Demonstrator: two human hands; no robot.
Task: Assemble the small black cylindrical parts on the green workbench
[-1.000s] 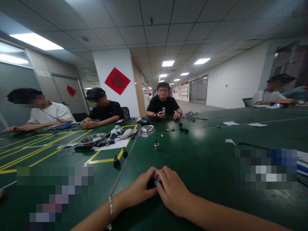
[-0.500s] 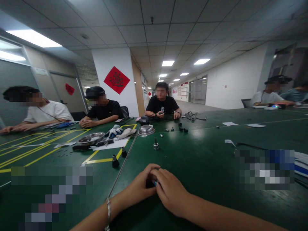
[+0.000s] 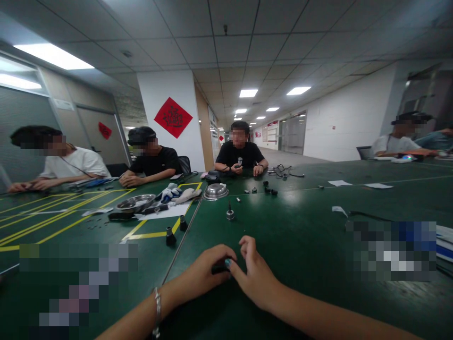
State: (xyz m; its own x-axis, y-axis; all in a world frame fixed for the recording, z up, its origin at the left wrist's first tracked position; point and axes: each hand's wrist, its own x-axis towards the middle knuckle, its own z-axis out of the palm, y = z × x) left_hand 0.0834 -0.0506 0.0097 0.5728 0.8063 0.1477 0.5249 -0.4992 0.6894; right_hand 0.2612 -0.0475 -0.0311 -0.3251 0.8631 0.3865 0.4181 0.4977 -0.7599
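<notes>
Low over the green table, my left hand (image 3: 209, 269) curls its fingers and thumb around something dark that I cannot make out. A silver bracelet (image 3: 156, 307) circles that wrist. My right hand (image 3: 256, 274) is beside it with the fingers raised and apart from the thumb. Its thumb reaches to the left fingertips, where a small teal spot shows; whether that is a nail or part of a thing is unclear. Beyond my hands stands a small silver and black part (image 3: 230, 213). Two black cone-shaped pieces, the nearer (image 3: 170, 236) and the farther (image 3: 183, 223), stand ahead to the left.
A metal bowl (image 3: 215, 191) lies upside down farther off, with a metal dish (image 3: 134, 202) and gloves (image 3: 189, 195) to its left. Small black parts (image 3: 271, 191) and cables (image 3: 285, 171) lie near a person (image 3: 240, 153) opposite. Other people sit left and right.
My right hand has drawn slightly back and right from my left hand, lifting and spreading its fingers. The dark gap inside my left hand now shows more.
</notes>
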